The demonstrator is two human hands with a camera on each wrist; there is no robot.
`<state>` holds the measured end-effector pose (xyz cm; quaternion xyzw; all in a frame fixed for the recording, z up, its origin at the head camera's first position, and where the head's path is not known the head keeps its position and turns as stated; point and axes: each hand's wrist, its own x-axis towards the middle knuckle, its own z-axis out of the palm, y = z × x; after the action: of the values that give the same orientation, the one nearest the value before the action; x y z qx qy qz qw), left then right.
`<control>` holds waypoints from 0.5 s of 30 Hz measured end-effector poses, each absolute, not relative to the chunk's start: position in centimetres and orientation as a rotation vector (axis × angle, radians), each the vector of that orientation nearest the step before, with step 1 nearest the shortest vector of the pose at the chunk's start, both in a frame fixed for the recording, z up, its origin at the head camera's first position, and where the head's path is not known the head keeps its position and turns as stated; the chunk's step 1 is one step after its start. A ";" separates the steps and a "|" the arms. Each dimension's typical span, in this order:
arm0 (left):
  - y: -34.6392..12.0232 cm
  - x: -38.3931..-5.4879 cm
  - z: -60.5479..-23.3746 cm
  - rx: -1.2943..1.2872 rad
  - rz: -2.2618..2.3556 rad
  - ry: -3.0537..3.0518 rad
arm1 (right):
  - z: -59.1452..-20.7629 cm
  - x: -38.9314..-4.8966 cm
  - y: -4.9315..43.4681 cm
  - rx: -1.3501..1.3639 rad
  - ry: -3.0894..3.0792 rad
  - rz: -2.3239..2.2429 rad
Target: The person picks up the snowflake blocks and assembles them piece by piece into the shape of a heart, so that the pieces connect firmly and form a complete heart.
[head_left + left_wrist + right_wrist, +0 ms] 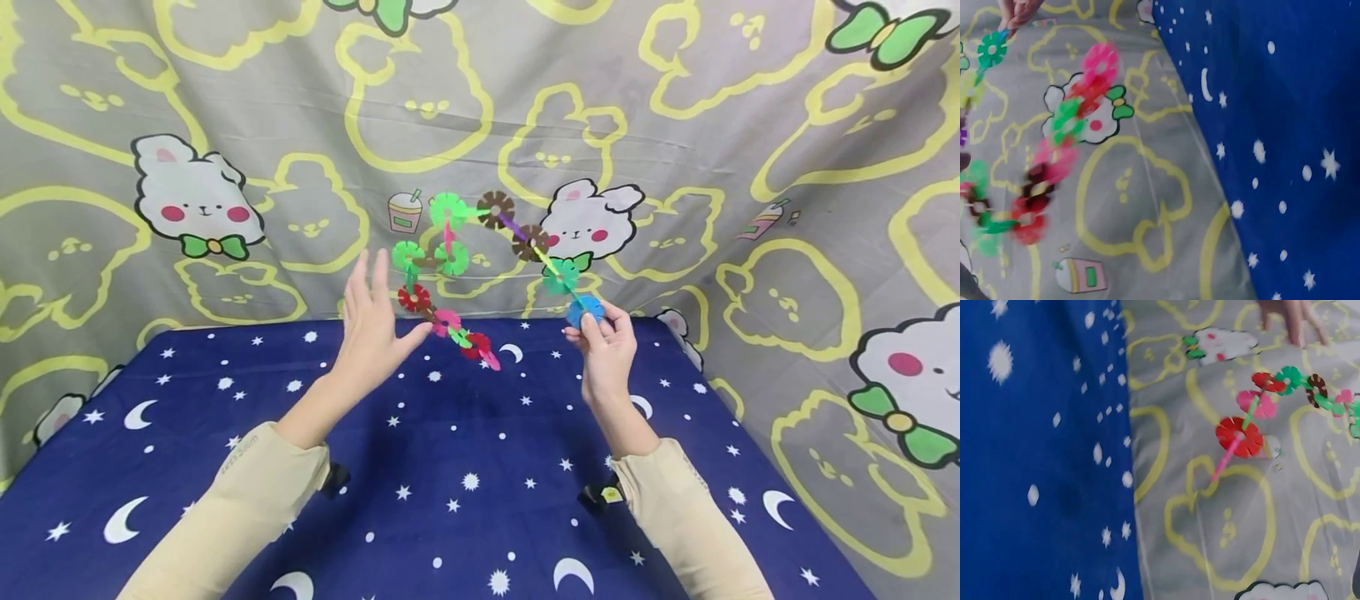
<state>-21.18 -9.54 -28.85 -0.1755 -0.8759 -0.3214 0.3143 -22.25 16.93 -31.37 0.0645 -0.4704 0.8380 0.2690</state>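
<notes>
A chain of notched plastic snowflake discs (pixel 531 242) in several colours hangs in the air above the table, bent into an arch with a trailing tail. My right hand (pixel 609 354) pinches the blue disc (pixel 585 312) at one end between thumb and fingers. To the left, my left hand (pixel 369 329) is raised with its fingers straight, beside the green and red discs. Whether its thumb touches the chain I cannot tell. A pink disc (pixel 490 360) ends the free tail. Part of the chain is blurred in the left wrist view, where a pink disc (pixel 1101 65) shows.
A dark blue cloth with white stars and moons covers the table (pixel 450 450). Behind and at the sides hangs a grey curtain (pixel 300 108) with yellow outlines and white rabbits. Dark straps (pixel 600 496) show at the wrists.
</notes>
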 end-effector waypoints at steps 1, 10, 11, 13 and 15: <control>-9.4 -21.1 -29.0 -0.412 -0.934 -2.308 | -31.2 -22.1 16.8 0.150 -1.209 2.297; -7.3 -19.3 -28.9 -0.382 -1.931 -2.375 | -28.3 -18.6 13.4 -0.029 -0.896 2.525; -6.9 -19.3 -28.8 -0.440 -2.014 -2.335 | -28.1 -18.4 13.1 -0.038 -0.871 2.547; -5.9 -19.2 -28.7 -0.544 -2.122 -2.219 | -27.8 -18.0 12.6 -0.055 -0.837 2.584; -5.1 -19.0 -28.7 -0.613 -2.177 -2.084 | -27.9 -17.8 12.2 -0.067 -0.819 2.605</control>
<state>-19.04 -5.09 -28.72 -0.1991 -0.6773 -0.7075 0.0328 -17.83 12.20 -27.89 -0.0241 -0.2934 0.9338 0.2035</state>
